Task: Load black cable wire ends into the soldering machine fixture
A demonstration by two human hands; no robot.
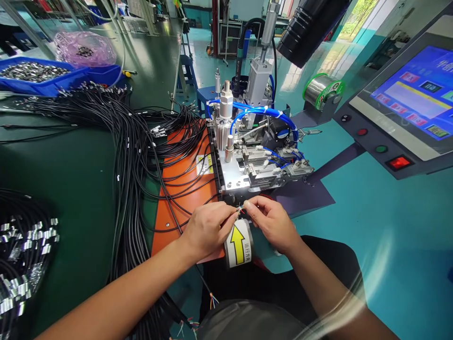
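Note:
My left hand (208,226) is closed in a pinch on a cable end, with thin coloured wires (240,208) fanning out past the fingertips. Opposite it, my right hand (274,222) has thumb and forefinger pinched on the tips of those wires. Both hands meet just in front of the metal machine (244,170), above a white round cylinder (230,257) with a yellow arrow. The fingers hide most of the cable end. Long black cables (130,198) run in a thick bundle left of my left hand.
An orange plate (187,193) lies under looped cables beside the machine. At right are a solder wire spool (322,89) and a control screen (417,94). A black tube (307,33) hangs overhead. Blue trays (67,82) hold metal parts; more cable ends (28,255) lie at left.

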